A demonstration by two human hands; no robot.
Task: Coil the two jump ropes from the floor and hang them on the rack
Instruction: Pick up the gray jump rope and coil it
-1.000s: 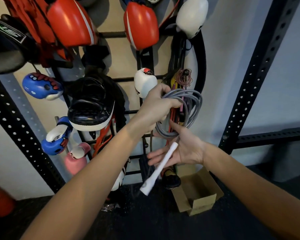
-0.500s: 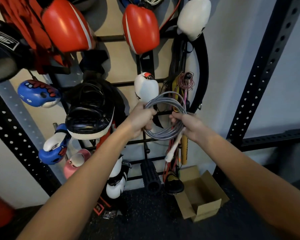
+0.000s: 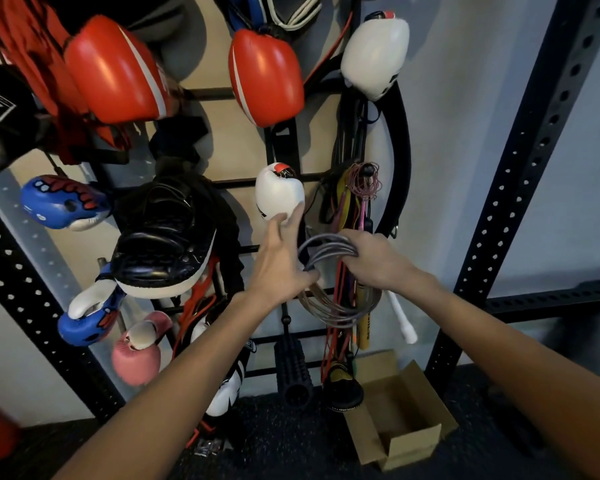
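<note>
My right hand point(image 3: 373, 261) grips the top of a coiled grey jump rope point(image 3: 336, 308) in front of the black wall rack point(image 3: 284, 140). The coil hangs below the fist, and one white handle point(image 3: 400, 318) dangles to its right. My left hand point(image 3: 279, 263) is beside the coil's left edge with fingers spread and straight, reaching up toward a white glove point(image 3: 278, 195); its thumb touches the loops. A thin pink coiled rope point(image 3: 364, 180) hangs on a rack peg above my right hand.
Red pads point(image 3: 118, 69), blue gloves point(image 3: 63, 202), a black mitt point(image 3: 163, 251) and bands crowd the rack. A black perforated upright point(image 3: 520, 188) rises at right. An open cardboard box point(image 3: 400, 415) sits on the dark floor below, next to a black roller point(image 3: 293, 370).
My left hand has let go of the coil and spread its fingers upward. My right hand now holds the coil alone, a little further right, and the white handle has swung out to the right.
</note>
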